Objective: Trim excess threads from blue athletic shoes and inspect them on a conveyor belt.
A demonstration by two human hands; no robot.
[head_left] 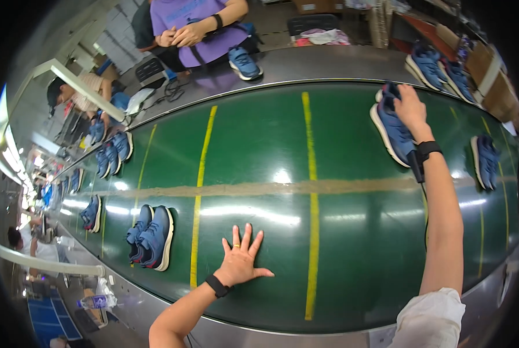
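Observation:
My left hand (240, 264) lies palm down on the green conveyor belt (253, 145), fingers spread and nothing in them. A ring and a black wristband show on it. On the far right part of the belt, my right hand (410, 108) is closed on a blue sneaker (394, 129) with a white sole. A second shoe is partly visible beside its far end, mostly hidden. My right wrist wears a black band, and a dark cord hangs by it. Left of my left hand stands a pair of blue sneakers (152, 238) with reddish heels.
Another pair of sneakers (485, 162) sits at the belt's right. More shoes stand along the left, and two (439, 71) rest on the far right ledge. Across the belt, a person in a purple shirt (198, 29) is near a lone sneaker (245, 62). Yellow lines cross the belt.

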